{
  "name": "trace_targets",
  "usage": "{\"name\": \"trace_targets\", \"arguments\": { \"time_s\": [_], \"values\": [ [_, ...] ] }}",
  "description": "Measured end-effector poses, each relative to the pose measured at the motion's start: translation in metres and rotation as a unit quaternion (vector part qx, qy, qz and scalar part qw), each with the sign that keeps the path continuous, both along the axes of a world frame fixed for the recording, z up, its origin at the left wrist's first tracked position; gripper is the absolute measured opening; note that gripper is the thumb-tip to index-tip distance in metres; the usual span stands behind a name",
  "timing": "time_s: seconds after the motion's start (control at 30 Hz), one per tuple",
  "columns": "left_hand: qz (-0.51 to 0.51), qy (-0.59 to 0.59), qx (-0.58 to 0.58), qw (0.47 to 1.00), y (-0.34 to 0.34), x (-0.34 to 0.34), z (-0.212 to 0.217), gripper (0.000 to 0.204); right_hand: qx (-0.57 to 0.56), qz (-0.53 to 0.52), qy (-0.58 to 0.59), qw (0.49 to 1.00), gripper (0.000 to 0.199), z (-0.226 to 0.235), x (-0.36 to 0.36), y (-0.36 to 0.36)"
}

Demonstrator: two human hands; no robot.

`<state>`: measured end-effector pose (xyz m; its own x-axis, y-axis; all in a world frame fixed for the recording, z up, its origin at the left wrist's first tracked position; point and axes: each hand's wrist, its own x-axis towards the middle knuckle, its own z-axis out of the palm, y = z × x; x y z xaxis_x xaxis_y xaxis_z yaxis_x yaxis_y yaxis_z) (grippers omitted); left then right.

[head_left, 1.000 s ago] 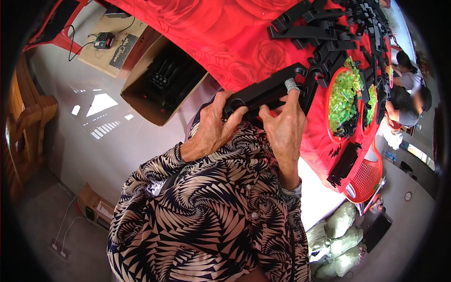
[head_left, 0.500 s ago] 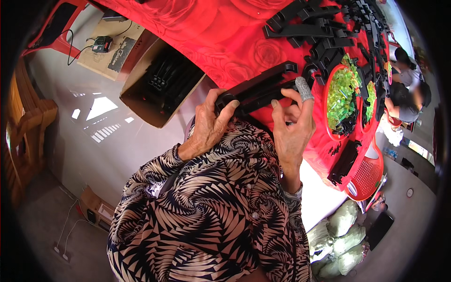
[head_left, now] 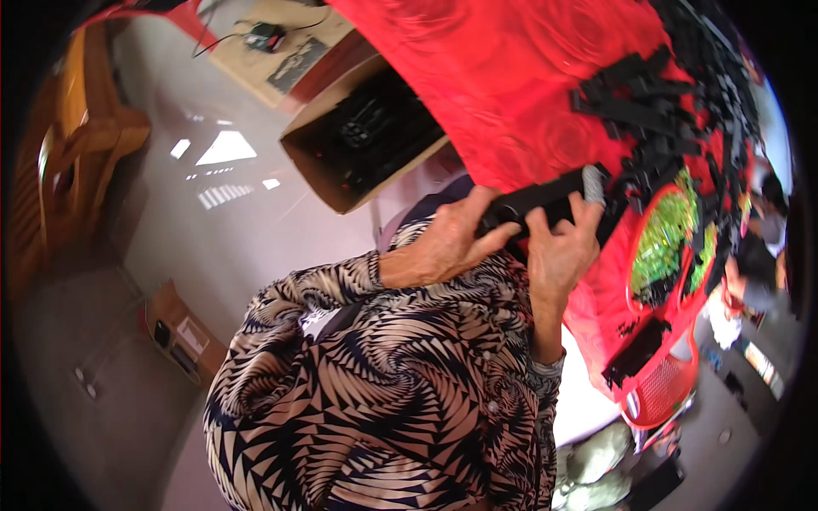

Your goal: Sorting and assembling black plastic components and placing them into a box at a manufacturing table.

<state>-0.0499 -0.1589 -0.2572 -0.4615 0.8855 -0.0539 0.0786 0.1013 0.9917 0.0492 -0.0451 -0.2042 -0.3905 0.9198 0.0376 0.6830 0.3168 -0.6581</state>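
A long black plastic part lies at the near edge of the red-covered table, close to my body. My left hand grips its left end, thumb on the near side and fingers beyond. My right hand is closed at its right half, thumb and bent fingers against the near side. A grey wrap covers one finger of that hand, which reaches over the part's right end. My fingers hide some of the part.
More black parts are heaped on the red tablecloth at the far right. A red-rimmed basket of yellow-green clear pieces stands to the right. An open cardboard box of black parts is at left. Other people sit at far right.
The view has swung, so the table and box appear farther right. My right fingers, raised and apart from the part before, have come down onto it. My left hand keeps its grip.
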Motion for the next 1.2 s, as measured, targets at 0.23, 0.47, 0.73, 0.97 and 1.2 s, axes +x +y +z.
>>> {"name": "trace_targets", "arguments": {
  "time_s": [0.23,0.47,0.73,0.97,1.2],
  "values": [
    [-0.025,-0.034,-0.011,0.999,0.000,0.003,0.000,0.043,0.090,0.014,-0.006,0.996,0.041,-0.003,0.007,0.001],
    [-0.002,-0.037,0.055,0.998,-0.003,0.003,-0.002,0.038,0.118,0.019,-0.048,0.992,0.070,-0.007,0.016,-0.005],
    [0.043,-0.038,0.121,0.991,-0.002,-0.009,0.000,0.038,0.127,0.048,0.190,0.972,0.062,0.008,0.007,-0.017],
    [0.205,-0.092,0.098,0.970,-0.041,-0.060,-0.017,0.031,0.356,0.171,0.139,0.908,0.053,0.024,0.023,-0.012],
    [0.315,-0.126,-0.016,0.941,-0.139,-0.101,-0.071,0.036,0.325,0.137,0.151,0.924,0.038,0.007,0.047,-0.008]
  ]
}}
